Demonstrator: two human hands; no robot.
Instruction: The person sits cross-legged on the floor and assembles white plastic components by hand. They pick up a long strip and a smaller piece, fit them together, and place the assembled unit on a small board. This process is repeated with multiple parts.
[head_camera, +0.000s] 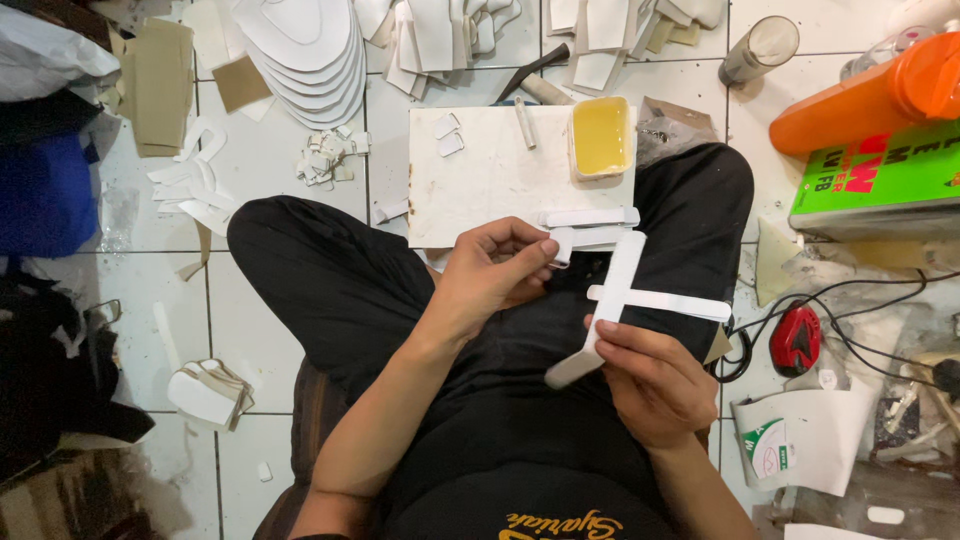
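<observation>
While right hand (655, 385) pinches the crossed white strips (622, 295) and left hand (495, 275) grips a strip end (562, 243), keep overlaps square, near the white board's (490, 180) bottom edge.

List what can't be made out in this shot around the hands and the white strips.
- Head view: the right hand covers part of the long white strip, so its grip underneath is hidden.
- The left hand's fingertips hide the end of the small folded white piece.
- What fills the yellow tray cannot be told.
- The orange bottle and green box are cut by the right edge.
</observation>
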